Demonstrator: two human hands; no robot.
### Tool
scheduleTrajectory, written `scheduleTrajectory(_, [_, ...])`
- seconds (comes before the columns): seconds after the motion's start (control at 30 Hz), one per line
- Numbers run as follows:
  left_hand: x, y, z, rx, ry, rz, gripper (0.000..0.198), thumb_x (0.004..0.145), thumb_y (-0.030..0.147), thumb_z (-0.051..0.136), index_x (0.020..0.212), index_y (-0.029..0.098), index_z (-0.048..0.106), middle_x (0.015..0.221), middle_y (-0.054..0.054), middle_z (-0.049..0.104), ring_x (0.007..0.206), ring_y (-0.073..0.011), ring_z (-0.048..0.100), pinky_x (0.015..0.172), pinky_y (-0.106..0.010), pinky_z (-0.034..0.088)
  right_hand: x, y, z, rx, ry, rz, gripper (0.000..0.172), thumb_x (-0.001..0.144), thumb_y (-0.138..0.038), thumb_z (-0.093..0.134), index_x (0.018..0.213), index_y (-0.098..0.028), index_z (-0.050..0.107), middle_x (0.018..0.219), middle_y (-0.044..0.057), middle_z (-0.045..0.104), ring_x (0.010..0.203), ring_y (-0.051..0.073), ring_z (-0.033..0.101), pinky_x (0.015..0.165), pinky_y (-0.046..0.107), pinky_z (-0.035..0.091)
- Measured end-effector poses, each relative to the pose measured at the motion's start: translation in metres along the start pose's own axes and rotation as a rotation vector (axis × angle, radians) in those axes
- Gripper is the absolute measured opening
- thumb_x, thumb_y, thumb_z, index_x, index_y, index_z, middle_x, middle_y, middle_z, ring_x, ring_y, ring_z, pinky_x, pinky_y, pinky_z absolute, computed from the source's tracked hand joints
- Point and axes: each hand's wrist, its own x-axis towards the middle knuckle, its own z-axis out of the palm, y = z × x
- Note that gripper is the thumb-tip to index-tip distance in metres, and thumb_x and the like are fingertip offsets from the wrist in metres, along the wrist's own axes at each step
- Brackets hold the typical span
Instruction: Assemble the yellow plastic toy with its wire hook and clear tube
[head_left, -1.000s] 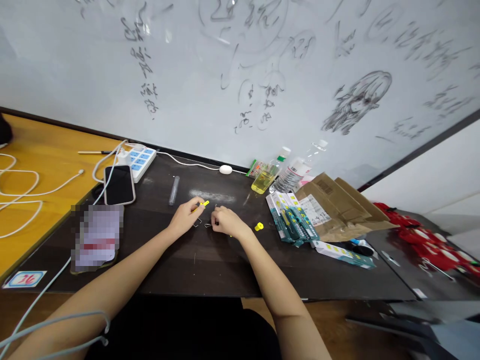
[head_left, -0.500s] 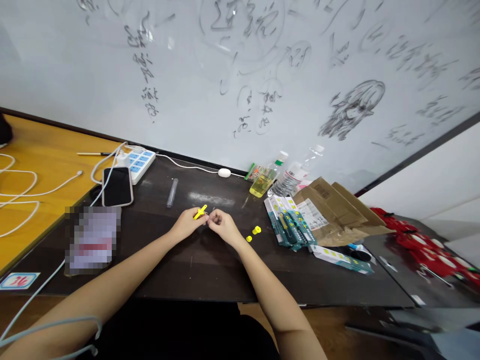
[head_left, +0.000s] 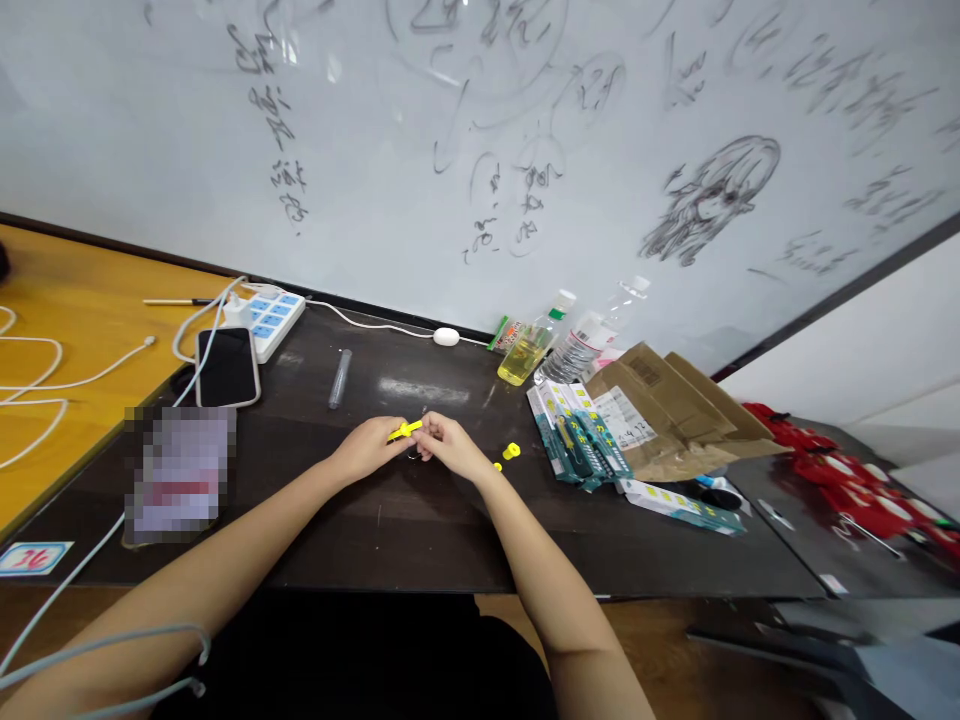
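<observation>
My left hand [head_left: 366,447] and my right hand [head_left: 450,446] meet over the dark table [head_left: 420,540], fingertips together. The left hand pinches a small yellow tool [head_left: 405,430]. The right hand's fingers are closed at the tool's tip on something too small to make out. Two small yellow caps [head_left: 511,451] lie on the table just right of my right hand. A clear plastic tube [head_left: 340,377] lies behind my left hand.
A phone [head_left: 227,366] and white power strip [head_left: 274,322] sit at the back left, with cables over the orange table [head_left: 67,330]. Bottles [head_left: 570,345], green tool packs [head_left: 576,440] and cardboard boxes [head_left: 675,410] stand to the right. A whiteboard fills the background.
My hands have lifted off the table and come together; the yellow tool now lies level between them. The small metal clips seen on the table a second ago are out of sight.
</observation>
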Motion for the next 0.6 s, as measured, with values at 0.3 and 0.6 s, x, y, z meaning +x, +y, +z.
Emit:
scheduleTrajectory(0.3, [0.000, 0.003, 0.000, -0.065, -0.055, 0.002, 0.016, 0.086, 0.031, 0.044, 0.076, 0.019, 0.050, 0.071, 0.001, 0.060, 0.068, -0.0149, 0.055, 0.066, -0.025, 0.037, -0.003, 0.001, -0.010, -0.118, -0.154, -0.051, 0.011, 0.081, -0.027, 0.053, 0.076, -0.018, 0.047, 0.067, -0.003, 0.052, 0.062, 0.010, 0.048, 0.062, 0.024, 0.039])
scheduleTrajectory(0.6, [-0.001, 0.002, 0.000, -0.160, -0.046, -0.038, 0.018, 0.085, 0.035, 0.045, 0.077, 0.019, 0.049, 0.056, 0.006, 0.055, 0.056, -0.0125, 0.052, 0.061, -0.023, 0.036, -0.003, 0.004, 0.001, -0.168, -0.007, -0.099, 0.022, 0.081, -0.035, 0.056, 0.072, -0.019, 0.044, 0.063, -0.005, 0.043, 0.057, 0.008, 0.040, 0.056, 0.022, 0.033])
